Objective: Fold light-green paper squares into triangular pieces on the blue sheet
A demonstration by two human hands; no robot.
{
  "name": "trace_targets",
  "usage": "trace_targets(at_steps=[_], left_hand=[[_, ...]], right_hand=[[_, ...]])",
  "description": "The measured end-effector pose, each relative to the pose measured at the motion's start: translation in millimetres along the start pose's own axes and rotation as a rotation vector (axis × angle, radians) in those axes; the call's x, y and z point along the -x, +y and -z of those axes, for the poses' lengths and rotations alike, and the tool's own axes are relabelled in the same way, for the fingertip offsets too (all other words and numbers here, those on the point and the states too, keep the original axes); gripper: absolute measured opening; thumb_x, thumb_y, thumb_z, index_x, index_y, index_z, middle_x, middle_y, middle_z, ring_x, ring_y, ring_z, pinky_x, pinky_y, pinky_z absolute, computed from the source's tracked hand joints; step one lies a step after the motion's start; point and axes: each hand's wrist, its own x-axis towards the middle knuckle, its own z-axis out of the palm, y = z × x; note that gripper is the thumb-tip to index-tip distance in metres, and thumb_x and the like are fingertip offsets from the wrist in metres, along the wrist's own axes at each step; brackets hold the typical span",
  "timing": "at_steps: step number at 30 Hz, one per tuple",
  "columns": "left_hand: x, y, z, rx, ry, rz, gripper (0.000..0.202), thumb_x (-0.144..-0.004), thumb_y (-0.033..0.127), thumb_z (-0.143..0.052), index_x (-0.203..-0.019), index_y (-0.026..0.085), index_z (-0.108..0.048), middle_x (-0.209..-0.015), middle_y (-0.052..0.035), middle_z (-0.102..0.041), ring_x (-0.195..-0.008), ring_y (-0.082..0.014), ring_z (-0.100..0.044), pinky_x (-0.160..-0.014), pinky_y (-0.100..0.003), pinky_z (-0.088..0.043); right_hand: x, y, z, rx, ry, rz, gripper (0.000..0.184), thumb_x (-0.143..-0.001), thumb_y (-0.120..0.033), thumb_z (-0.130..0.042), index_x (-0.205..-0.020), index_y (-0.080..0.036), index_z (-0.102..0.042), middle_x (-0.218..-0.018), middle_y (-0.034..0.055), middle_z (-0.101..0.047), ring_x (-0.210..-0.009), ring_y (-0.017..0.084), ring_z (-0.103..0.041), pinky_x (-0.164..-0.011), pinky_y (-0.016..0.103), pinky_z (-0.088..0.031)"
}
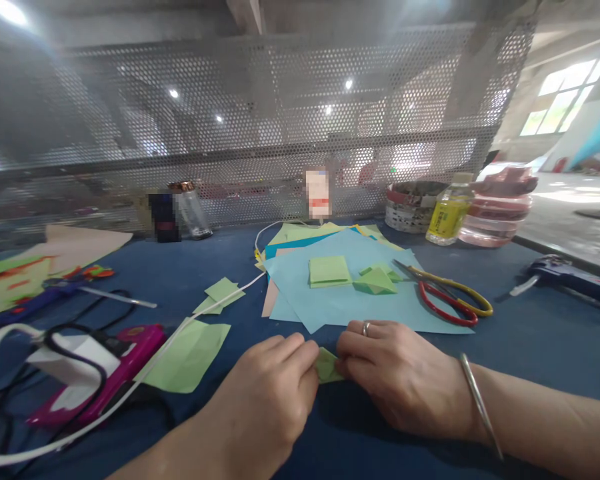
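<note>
A small folded piece of green paper (327,366) lies between my two hands near the front of the blue table. My left hand (275,383) has its fingers closed on the paper's left side. On the right side, my right hand (393,370), with a ring and a silver bangle, pinches the same paper. My fingers hide most of it. Just beyond sit a folded green square (329,271) and a folded green paper shape (377,280) on light blue sheets (300,303). Scissors (455,298) with red and yellow handles rest on the sheets' right side.
Left, a magenta power strip (143,340) with a white cable (220,303) stands near loose green paper (190,357). A glue gun (575,280) lies at right. Behind are a yellow-labelled bottle (447,213), a pink jug (497,210) and a perforated metal screen (280,127).
</note>
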Motion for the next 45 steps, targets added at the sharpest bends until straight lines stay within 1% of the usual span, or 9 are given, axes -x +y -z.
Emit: trace_targets(at_steps=[4,9,16,20,27,32,35,39,45], left_hand=[[-1,2,-0.1,-0.019,0.050,-0.012,0.029,-0.077,-0.002,-0.036,-0.067,0.015,-0.056,-0.069,-0.0060,-0.052,-0.060,-0.0204,-0.044,-0.052,-0.032,-0.036],[-4,7,0.6,0.070,0.118,-0.086,0.032,-0.084,-0.002,-0.035,-0.082,0.010,-0.065,-0.073,-0.0075,-0.059,-0.067,-0.0217,-0.054,-0.060,-0.035,-0.048],[-4,10,-2.4,0.077,0.190,-0.054,0.036,-0.091,0.001,-0.032,-0.085,0.009,-0.066,-0.080,-0.0101,-0.066,-0.077,-0.0228,-0.063,-0.068,-0.034,-0.055],[-2,11,-3.6,0.059,0.154,-0.036,0.036,-0.090,0.002,-0.033,-0.080,0.010,-0.067,-0.069,-0.0090,-0.063,-0.068,-0.0223,-0.063,-0.061,-0.035,-0.056],[-1,13,-4.0,-0.060,0.200,-0.012,0.038,-0.087,0.000,-0.033,-0.079,0.010,-0.068,-0.061,-0.0080,-0.061,-0.056,-0.0210,-0.061,-0.051,-0.033,-0.054],[-2,15,-4.4,-0.073,0.232,-0.029,0.035,-0.082,-0.002,-0.035,-0.076,0.008,-0.068,-0.061,-0.0095,-0.063,-0.057,-0.0222,-0.063,-0.053,-0.034,-0.056],[-2,16,-5.5,-0.082,0.272,-0.029,0.032,-0.076,-0.002,-0.037,-0.066,0.011,-0.064,-0.065,-0.0119,-0.066,-0.063,-0.0240,-0.065,-0.055,-0.034,-0.056],[-1,15,-8.2,-0.019,0.306,-0.015,0.028,-0.073,0.001,-0.037,-0.057,0.015,-0.057,-0.066,-0.0120,-0.066,-0.058,-0.0232,-0.061,-0.051,-0.034,-0.053],[-2,10,2.6,0.133,0.233,0.062,0.029,-0.077,0.002,-0.037,-0.069,0.014,-0.063,-0.068,-0.0087,-0.064,-0.062,-0.0224,-0.062,-0.056,-0.035,-0.052]], right_hand=[[0,-1,0,-0.008,0.004,0.000,0.027,-0.084,-0.005,-0.039,-0.067,-0.015,-0.057,-0.074,0.0078,-0.056,-0.066,0.017,-0.043,-0.059,0.029,-0.036],[1,-1,-1,-0.016,0.018,-0.002,0.028,-0.083,-0.005,-0.038,-0.069,-0.014,-0.060,-0.073,0.0075,-0.056,-0.065,0.017,-0.044,-0.058,0.030,-0.038],[2,-2,-2,0.012,0.025,0.010,0.025,-0.084,-0.006,-0.040,-0.069,-0.014,-0.059,-0.074,0.0073,-0.056,-0.065,0.017,-0.044,-0.059,0.030,-0.037],[1,-2,-1,0.036,0.016,0.009,0.025,-0.084,-0.008,-0.041,-0.068,-0.015,-0.058,-0.074,0.0063,-0.056,-0.064,0.017,-0.043,-0.057,0.030,-0.036],[1,-3,0,0.071,0.010,-0.017,0.022,-0.083,-0.006,-0.044,-0.068,-0.015,-0.058,-0.075,0.0056,-0.056,-0.065,0.016,-0.044,-0.056,0.030,-0.035],[3,-4,-2,0.112,0.060,-0.023,0.022,-0.081,-0.006,-0.044,-0.065,-0.016,-0.054,-0.073,0.0054,-0.055,-0.063,0.016,-0.042,-0.056,0.030,-0.032],[0,-3,-4,0.053,0.093,-0.126,0.022,-0.085,-0.009,-0.041,-0.070,-0.016,-0.055,-0.076,0.0059,-0.057,-0.066,0.017,-0.044,-0.060,0.030,-0.035],[-9,-5,-2,-0.130,0.027,-0.361,0.017,-0.094,-0.017,-0.043,-0.093,-0.017,-0.060,-0.091,0.0068,-0.060,-0.081,0.018,-0.051,-0.074,0.032,-0.041],[-18,-6,5,-0.290,-0.061,-0.498,0.010,-0.087,-0.021,-0.061,-0.095,-0.017,-0.059,-0.094,0.0053,-0.061,-0.088,0.019,-0.053,-0.081,0.033,-0.042]])
